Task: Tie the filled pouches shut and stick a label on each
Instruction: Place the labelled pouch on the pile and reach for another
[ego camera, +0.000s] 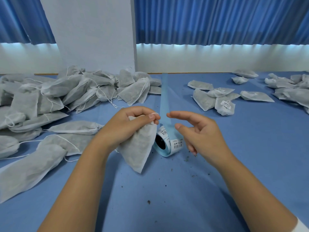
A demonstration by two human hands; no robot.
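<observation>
While the left hand [127,124] pinched a pouch [138,148] by its string [154,113], the right hand [199,134] hovered open, w/ fingers spread. Label roll [168,144] lay btwn them.

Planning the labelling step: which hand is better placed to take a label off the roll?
Probably right. The right hand is free, its fingers relaxed, and is close to the label roll. The left hand is busy: it grips the pouch and pinches its drawstring.
</observation>
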